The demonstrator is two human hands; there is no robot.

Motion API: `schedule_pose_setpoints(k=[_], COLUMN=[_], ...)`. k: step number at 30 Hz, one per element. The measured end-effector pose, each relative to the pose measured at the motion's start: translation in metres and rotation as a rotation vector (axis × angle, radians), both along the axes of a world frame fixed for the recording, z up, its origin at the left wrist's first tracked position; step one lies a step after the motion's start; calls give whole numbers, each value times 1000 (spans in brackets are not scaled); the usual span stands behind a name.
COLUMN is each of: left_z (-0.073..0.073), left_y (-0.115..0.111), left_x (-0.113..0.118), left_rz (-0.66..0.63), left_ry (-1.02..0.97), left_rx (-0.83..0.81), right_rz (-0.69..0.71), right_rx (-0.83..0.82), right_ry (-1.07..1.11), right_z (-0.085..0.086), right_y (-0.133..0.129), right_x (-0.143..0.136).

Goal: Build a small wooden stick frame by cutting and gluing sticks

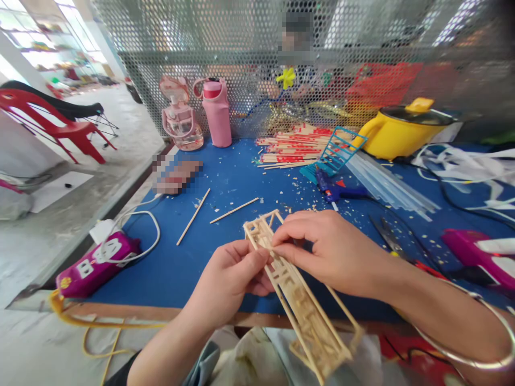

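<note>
A long framework of thin wooden sticks (300, 292) slants from the table's middle down over its front edge. My left hand (237, 268) grips its left side near the upper end, thumb on top. My right hand (322, 246) is closed in a pinch at the frame's upper part, close to my left thumb; what lies between its fingertips is too small to make out. Two loose sticks, one (193, 217) steeply angled and one (234, 210) flatter, lie on the blue table beyond my left hand.
Behind my hands are a blue glue gun (341, 191) on a teal rack (340, 150), red-marked sticks (293, 146), clear glue sticks (390, 182) and a yellow pot (402, 134). Pliers (388, 236) lie beside my right forearm. A purple power strip (96, 265) sits left; two pink bottles (217, 115) stand behind.
</note>
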State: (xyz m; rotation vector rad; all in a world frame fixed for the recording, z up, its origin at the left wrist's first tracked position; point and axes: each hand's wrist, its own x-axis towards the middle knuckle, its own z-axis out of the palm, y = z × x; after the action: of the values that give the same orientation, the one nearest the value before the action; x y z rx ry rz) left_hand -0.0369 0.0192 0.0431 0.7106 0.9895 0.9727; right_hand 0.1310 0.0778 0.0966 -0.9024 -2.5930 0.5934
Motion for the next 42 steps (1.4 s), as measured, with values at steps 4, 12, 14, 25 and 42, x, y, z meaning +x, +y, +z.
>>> schedule_pose_setpoints(k=[4,12,14,25,42], left_z=[-1,4,7,30,-3], left_y=[-3,32,48,-66,-69], left_x=[-1,-22,-29,9,68], left_rz=[-7,32,-8,-51,-410], left_ry=[2,146,197,525,409], left_rx=[13,105,95,393,336], right_rz=[-32,-631,-768,-481,-590], right_rx=[24,146,103,337,297], right_ry=[-6,446,505,418,189], right_z=[0,-5,-18,-40,-60], right_y=[-5,-35,-51,-114,-127], right_x=[-5,48,65,63,105])
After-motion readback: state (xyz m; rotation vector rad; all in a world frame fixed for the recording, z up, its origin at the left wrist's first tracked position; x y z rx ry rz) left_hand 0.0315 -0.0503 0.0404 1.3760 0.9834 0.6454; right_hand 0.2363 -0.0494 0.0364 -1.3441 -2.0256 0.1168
